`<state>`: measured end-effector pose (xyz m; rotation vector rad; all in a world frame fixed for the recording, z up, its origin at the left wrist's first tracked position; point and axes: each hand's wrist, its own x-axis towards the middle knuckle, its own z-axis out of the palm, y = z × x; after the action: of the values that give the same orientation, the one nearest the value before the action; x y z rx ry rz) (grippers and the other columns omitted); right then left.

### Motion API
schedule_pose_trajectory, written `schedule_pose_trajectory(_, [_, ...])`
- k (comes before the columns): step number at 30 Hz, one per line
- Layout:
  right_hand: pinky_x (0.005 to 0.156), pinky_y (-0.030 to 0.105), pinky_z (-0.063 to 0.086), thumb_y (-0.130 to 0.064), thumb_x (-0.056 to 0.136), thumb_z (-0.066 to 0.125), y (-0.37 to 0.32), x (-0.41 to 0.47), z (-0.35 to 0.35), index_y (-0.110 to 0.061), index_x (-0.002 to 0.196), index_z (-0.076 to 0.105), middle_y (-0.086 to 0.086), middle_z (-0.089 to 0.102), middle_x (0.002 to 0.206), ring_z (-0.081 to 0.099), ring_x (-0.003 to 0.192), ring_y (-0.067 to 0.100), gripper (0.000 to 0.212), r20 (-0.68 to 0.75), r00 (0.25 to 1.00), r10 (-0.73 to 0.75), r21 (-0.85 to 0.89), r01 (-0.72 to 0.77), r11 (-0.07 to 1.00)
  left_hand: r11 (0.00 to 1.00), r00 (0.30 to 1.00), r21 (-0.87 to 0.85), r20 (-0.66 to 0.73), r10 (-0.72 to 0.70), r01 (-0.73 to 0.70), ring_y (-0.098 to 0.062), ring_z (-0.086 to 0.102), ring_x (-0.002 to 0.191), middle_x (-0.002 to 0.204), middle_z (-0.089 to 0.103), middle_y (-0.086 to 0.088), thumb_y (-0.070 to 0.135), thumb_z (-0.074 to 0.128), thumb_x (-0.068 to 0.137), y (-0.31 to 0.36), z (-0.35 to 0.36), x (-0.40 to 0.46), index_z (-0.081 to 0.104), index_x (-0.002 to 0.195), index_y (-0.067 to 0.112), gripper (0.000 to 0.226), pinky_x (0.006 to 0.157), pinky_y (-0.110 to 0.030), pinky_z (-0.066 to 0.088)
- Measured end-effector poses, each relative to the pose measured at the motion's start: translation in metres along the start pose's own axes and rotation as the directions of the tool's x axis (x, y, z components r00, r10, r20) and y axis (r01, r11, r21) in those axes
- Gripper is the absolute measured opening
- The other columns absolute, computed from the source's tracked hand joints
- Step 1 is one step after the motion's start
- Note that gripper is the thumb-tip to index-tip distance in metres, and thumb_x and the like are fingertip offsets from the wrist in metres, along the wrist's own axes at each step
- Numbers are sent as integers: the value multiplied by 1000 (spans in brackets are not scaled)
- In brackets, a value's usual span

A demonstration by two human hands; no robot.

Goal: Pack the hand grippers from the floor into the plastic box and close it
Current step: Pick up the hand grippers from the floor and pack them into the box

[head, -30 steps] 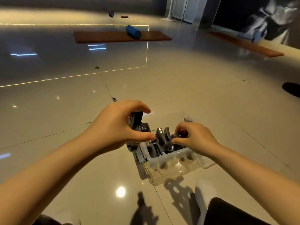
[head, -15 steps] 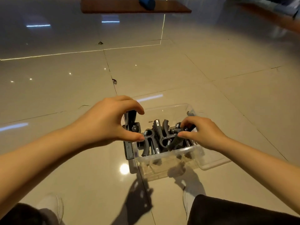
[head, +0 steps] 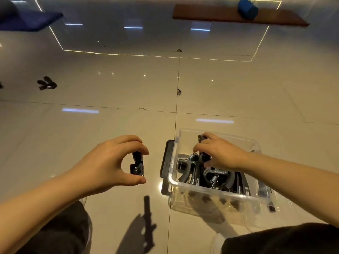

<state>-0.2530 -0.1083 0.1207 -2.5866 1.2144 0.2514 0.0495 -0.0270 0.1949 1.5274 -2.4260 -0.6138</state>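
Seemingly waiting its turn, one gripper [head: 137, 165] is pinched in the left hand [head: 108, 165] just left of the box [head: 211, 191], while the right hand [head: 219, 155] grips another inside, seating it among those packed.

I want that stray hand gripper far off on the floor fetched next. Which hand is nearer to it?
Left. The left hand is on the stray hand gripper's side; the right hand is over the plastic box, farther away.

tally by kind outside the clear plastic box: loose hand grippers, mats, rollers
black metal hand grippers: 2 (left hand holds one, one on floor)
flat floor mats: 2 (brown, blue)
blue cylindrical roller: 1
total: 5
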Motion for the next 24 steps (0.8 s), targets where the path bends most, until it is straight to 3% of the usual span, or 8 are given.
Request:
schedule_pose_trajectory(3, [114,43,23,-20,81,69,8,16,16,-16,127,54,4,63,116,37,130,34,48,62,980,-190,-196,199,960,997,996,-23,-51,-68,67,0,55,101,113,54,21,71,56,57,-4,9,-1,61,104,40,57,85,-22,46])
schedule_pose_trajectory(5, [110,48,29,-14,83,65,13,24,26,-13,120,59,8,65,109,40,127,41,38,93,955,-282,-300,297,907,994,993,-13,-50,-108,107,-4,56,101,114,55,18,69,56,57,-4,18,-1,62,104,37,57,85,-29,49])
schedule_pose_trajectory(7, [103,50,35,-15,86,62,16,30,34,-14,117,58,8,64,112,35,130,42,31,183,933,-311,-461,361,811,994,993,17,-34,-110,111,-6,58,98,114,53,17,68,54,59,0,27,-2,60,105,37,55,78,-30,52])
schedule_pose_trajectory(10, [105,47,27,-10,91,55,12,36,47,-10,122,52,10,59,118,27,134,42,31,375,870,-319,-566,487,665,998,999,53,6,-46,45,-7,59,92,115,52,14,63,56,65,14,36,1,58,108,35,51,68,-22,51])
schedule_pose_trajectory(14, [110,48,25,-6,90,55,7,49,65,-11,131,46,10,53,127,19,138,43,42,441,795,-418,-521,605,601,981,987,-110,7,-161,160,-3,52,104,118,50,19,53,67,61,26,46,14,60,108,38,50,87,-25,47])
schedule_pose_trajectory(19, [95,46,44,-1,83,60,15,61,84,-13,128,47,16,39,140,35,129,39,48,375,702,-606,-360,713,602,962,973,-165,-36,-227,218,-4,52,104,115,53,17,47,73,59,34,55,23,63,105,35,48,88,-26,46])
schedule_pose_trajectory(21, [93,47,47,3,78,64,19,61,90,-9,127,49,20,39,141,39,128,39,52,374,685,-625,-282,726,627,963,971,-151,-49,-232,223,-4,53,104,115,53,16,45,74,60,35,58,23,63,104,35,47,86,-23,45])
schedule_pose_trajectory(24, [97,43,45,-3,75,68,24,59,95,-12,138,39,16,22,152,35,132,34,70,439,725,-531,-148,641,753,954,964,-163,-48,-263,252,-3,52,101,116,52,16,42,78,60,32,63,20,63,104,35,47,87,-27,47])
